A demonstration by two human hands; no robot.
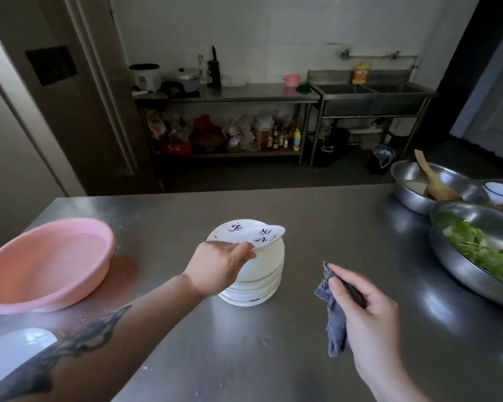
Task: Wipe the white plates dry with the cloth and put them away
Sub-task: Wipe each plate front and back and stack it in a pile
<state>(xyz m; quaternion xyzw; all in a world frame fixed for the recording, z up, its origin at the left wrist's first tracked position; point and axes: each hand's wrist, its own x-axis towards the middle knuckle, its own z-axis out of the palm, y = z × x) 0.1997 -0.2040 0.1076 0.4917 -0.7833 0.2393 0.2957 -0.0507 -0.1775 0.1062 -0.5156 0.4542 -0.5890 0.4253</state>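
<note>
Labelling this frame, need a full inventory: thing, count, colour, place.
top plate: 1, white with dark writing, tilted above the stack
plate stack: 1, white, table centre
plate: 1, white, near left corner
basin: 1, pink, table left
cloth: 1, grey-blue, right of stack
metal bowls: 2, steel, table right; nearer one holds greens
wooden spoon: 1, in farther bowl
small bowl: 1, white, far right
table: 1, steel
left hand: grip on top plate
right hand: grip on cloth

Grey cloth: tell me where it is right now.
In the head view, the grey cloth hangs from the right hand, above the steel table, right of the plate stack.
</note>
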